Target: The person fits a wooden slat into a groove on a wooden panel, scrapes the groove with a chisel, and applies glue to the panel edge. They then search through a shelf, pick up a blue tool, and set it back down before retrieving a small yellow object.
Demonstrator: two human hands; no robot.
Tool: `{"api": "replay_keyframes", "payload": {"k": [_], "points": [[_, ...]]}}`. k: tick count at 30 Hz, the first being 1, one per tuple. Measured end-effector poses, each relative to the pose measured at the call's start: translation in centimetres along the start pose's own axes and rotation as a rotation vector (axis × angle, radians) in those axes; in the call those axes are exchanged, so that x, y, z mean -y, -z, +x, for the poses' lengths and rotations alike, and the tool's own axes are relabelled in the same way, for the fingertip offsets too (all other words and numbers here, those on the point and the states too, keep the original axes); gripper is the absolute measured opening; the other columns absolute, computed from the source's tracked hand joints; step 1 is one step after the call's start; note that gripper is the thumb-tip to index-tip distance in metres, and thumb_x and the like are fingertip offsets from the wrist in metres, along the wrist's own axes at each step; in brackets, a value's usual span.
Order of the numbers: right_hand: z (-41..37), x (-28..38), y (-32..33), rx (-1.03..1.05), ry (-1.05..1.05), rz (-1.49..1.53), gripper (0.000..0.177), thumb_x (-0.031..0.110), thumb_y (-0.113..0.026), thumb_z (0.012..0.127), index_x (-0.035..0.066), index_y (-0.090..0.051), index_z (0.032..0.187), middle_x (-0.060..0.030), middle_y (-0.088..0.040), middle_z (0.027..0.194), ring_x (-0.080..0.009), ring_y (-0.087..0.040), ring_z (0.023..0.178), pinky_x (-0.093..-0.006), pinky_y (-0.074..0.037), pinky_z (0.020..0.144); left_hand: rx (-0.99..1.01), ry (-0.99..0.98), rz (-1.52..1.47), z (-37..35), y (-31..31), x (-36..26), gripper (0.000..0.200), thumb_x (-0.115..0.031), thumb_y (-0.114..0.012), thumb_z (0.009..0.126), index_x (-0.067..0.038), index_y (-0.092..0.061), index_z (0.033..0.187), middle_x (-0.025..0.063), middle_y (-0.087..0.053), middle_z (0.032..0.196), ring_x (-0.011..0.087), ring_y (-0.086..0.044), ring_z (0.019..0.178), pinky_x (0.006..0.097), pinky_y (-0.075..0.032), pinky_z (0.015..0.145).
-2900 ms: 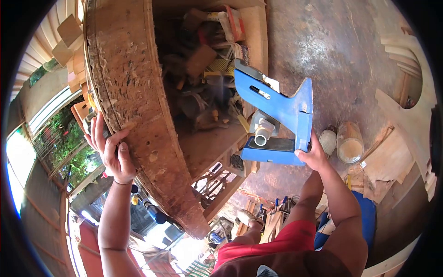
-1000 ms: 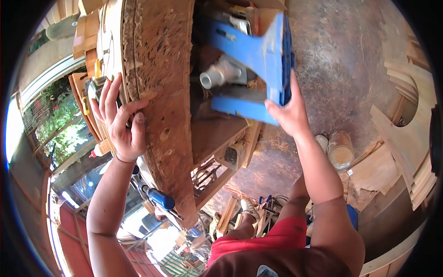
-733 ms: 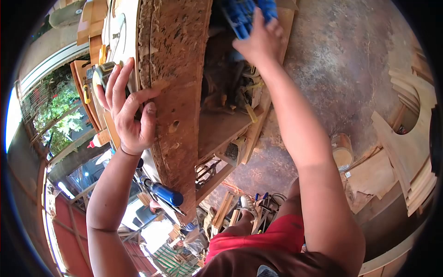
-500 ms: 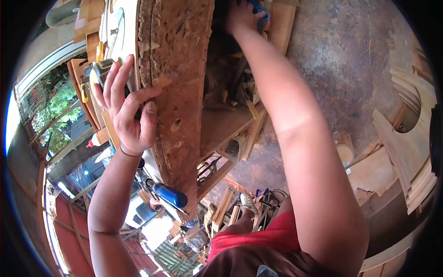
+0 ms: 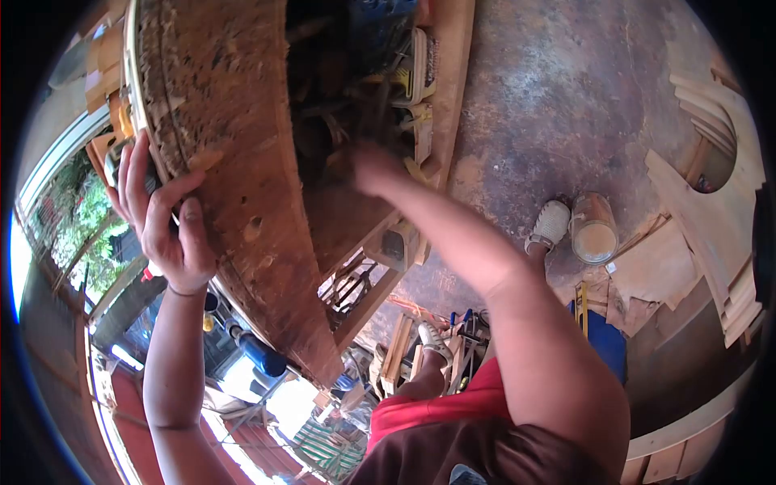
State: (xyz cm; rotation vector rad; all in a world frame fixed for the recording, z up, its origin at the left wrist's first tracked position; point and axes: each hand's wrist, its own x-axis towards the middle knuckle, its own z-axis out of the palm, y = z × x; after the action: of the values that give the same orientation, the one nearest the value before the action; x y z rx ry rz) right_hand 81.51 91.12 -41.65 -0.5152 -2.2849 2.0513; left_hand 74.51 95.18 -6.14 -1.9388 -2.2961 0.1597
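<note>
My left hand [image 5: 174, 234] rests at the edge of a worn wooden workbench [image 5: 242, 162], fingers spread and thumb apart along the rim. Behind those fingers a dark object is partly hidden. My right hand [image 5: 376, 170] reaches into the shadowed space under the benchtop, where tools and odd pieces lie. Motion blurs its fingers, and I cannot tell whether they hold anything. Close beyond it are a brush-like piece with bristles [image 5: 424, 65] and a yellow-and-black item [image 5: 392, 81] on the shelf.
A blue handle [image 5: 260, 356] sticks out beside the bench's near end. To the right, a tub [image 5: 596, 234] stands on the concrete floor by my shoe [image 5: 551, 222]. Curved plywood pieces [image 5: 703, 210] lie farther right. Wood strips [image 5: 396, 347] stand near my other foot.
My right hand has come back toward me from a blue item at the far end of the under-bench space. My view has shifted right, and one shoe now shows beside the tub.
</note>
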Motion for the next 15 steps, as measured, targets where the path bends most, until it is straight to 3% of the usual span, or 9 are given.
{"api": "replay_keyframes", "payload": {"k": [2, 5, 7, 9, 10, 12, 13, 15], "points": [[0.4, -2.5, -9.0, -0.019, -0.046, -0.027, 0.045, 0.017, -0.061, 0.090, 0.007, -0.062, 0.134, -0.0211, -0.062, 0.134, -0.0390, -0.062, 0.119, -0.0473, -0.052, 0.101, -0.003, -0.013, -0.003, -0.1, -0.1, 0.0, 0.026, -0.025, -0.054, 0.092, -0.008, -0.074, 0.096, 0.0236, -0.051, 0.152, 0.0394, -0.037, 0.148, 0.0497, -0.006, 0.124], [1.2, -1.8, -15.1, 0.208, -0.095, -0.191, 0.042, 0.015, -0.050, 0.097, 0.003, -0.056, 0.136, -0.0250, -0.058, 0.136, -0.0390, -0.061, 0.122, -0.0518, -0.050, 0.104, -0.006, -0.037, -0.021, -0.1, -0.2, 0.3, 0.030, -0.027, -0.051, 0.094, -0.007, -0.074, 0.098, 0.0246, -0.050, 0.152, 0.0401, -0.037, 0.148, 0.0506, -0.007, 0.123], [1.2, -2.6, -16.9, 0.286, -0.109, -0.240, 0.041, 0.014, -0.046, 0.099, 0.001, -0.055, 0.137, -0.0263, -0.057, 0.137, -0.0390, -0.061, 0.123, -0.0533, -0.049, 0.105, 0.007, -0.045, -0.015, -0.2, 0.0, 0.4, 0.030, -0.026, -0.050, 0.095, -0.007, -0.073, 0.099, 0.0251, -0.049, 0.153, 0.0403, -0.037, 0.148, 0.0514, -0.007, 0.123], [1.6, -4.2, -18.0, 0.096, -0.265, -0.032, 0.040, 0.019, -0.045, 0.100, 0.001, -0.056, 0.135, -0.0261, -0.056, 0.139, -0.0380, -0.062, 0.123, -0.0542, -0.050, 0.104, 0.013, -0.060, -0.015, -0.2, -0.2, 0.6, 0.030, -0.026, -0.049, 0.095, -0.007, -0.072, 0.100, 0.0257, -0.049, 0.153, 0.0405, -0.036, 0.148, 0.0522, -0.007, 0.123], [2.0, -5.1, -19.4, 0.093, -0.266, -0.029, 0.040, 0.019, -0.045, 0.100, 0.001, -0.056, 0.135, -0.0261, -0.056, 0.139, -0.0380, -0.062, 0.123, -0.0542, -0.050, 0.104, 0.018, -0.059, -0.023, -0.3, -0.1, 0.8, 0.030, -0.026, -0.049, 0.095, -0.008, -0.072, 0.100, 0.0261, -0.048, 0.153, 0.0408, -0.036, 0.148, 0.0529, -0.007, 0.123], [2.9, -6.6, -22.0, -0.125, -0.503, -0.053, 0.039, 0.022, -0.042, 0.103, 0.004, -0.057, 0.134, -0.0242, -0.061, 0.134, -0.0373, -0.064, 0.121, -0.0530, -0.054, 0.100, 0.015, -0.080, -0.015, -0.1, -0.2, 0.6, 0.028, -0.024, -0.048, 0.095, -0.008, -0.071, 0.100, 0.0262, -0.047, 0.154, 0.0411, -0.035, 0.149, 0.0539, -0.008, 0.123], [2.9, -6.5, -20.3, -0.124, -0.501, -0.049, 0.039, 0.022, -0.042, 0.103, 0.004, -0.057, 0.134, -0.0242, -0.061, 0.134, -0.0373, -0.064, 0.121, -0.0530, -0.054, 0.100, 0.017, -0.081, -0.012, -0.2, -0.2, 0.6, 0.028, -0.024, -0.048, 0.095, -0.008, -0.071, 0.100, 0.0262, -0.047, 0.154, 0.0411, -0.035, 0.149, 0.0539, -0.008, 0.123], [2.7, -6.7, -16.7, 0.112, -0.503, 0.071, 0.039, 0.024, -0.039, 0.105, 0.007, -0.056, 0.136, -0.0225, -0.064, 0.130, -0.0366, -0.066, 0.120, -0.0510, -0.056, 0.096, 0.031, -0.037, -0.011, -0.4, 0.0, 0.6, 0.029, -0.024, -0.048, 0.094, -0.008, -0.071, 0.100, 0.0262, -0.048, 0.154, 0.0410, -0.035, 0.149, 0.0539, -0.009, 0.123]]}}
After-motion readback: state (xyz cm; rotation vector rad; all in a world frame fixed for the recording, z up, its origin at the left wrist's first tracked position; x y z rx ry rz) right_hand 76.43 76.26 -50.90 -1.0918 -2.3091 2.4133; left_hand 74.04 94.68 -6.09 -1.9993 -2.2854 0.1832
